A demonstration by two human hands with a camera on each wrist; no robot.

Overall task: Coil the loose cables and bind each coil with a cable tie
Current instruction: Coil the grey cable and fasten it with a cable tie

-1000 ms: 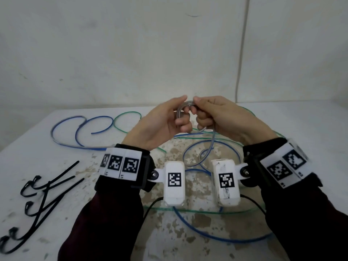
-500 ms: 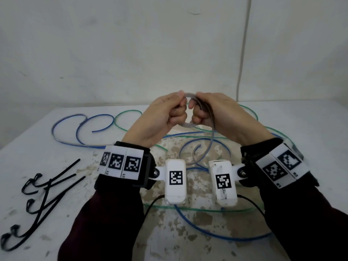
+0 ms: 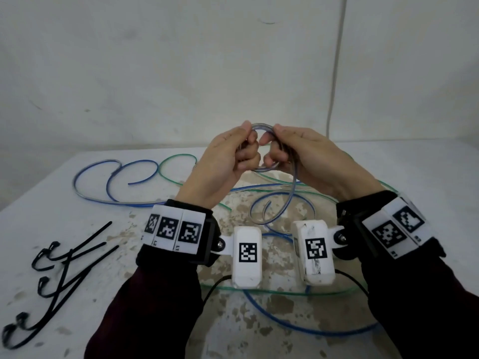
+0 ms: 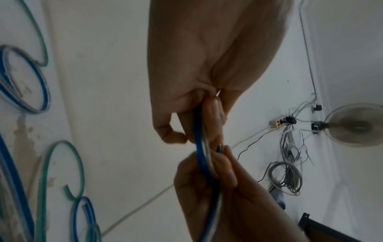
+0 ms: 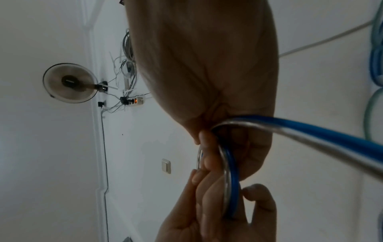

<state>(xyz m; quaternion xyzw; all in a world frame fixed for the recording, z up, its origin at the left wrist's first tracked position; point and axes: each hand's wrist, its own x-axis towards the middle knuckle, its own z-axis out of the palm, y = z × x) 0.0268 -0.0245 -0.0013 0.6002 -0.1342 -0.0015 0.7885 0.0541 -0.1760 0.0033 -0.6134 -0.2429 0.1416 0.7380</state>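
Both hands are raised above the table and hold a small coil of blue-and-clear cable (image 3: 261,126) between them. My left hand (image 3: 241,151) grips the coil's left side with curled fingers. My right hand (image 3: 277,149) grips the right side. The same cable (image 4: 200,144) runs between the fingers of both hands in the left wrist view, and the coil (image 5: 232,165) shows in the right wrist view. A loose tail (image 3: 291,198) hangs from the right hand and curls up at its end. Several black cable ties (image 3: 59,268) lie at the table's left.
More loose blue cables (image 3: 116,177) and green cables (image 3: 176,161) sprawl over the white stained table (image 3: 51,216), beneath and behind my hands. A blue loop (image 3: 298,327) runs near the front edge. A white wall stands behind the table.
Both hands have risen a little and drawn together. The coil has grown tighter, and the hanging tail has become shorter and lifted off the table.
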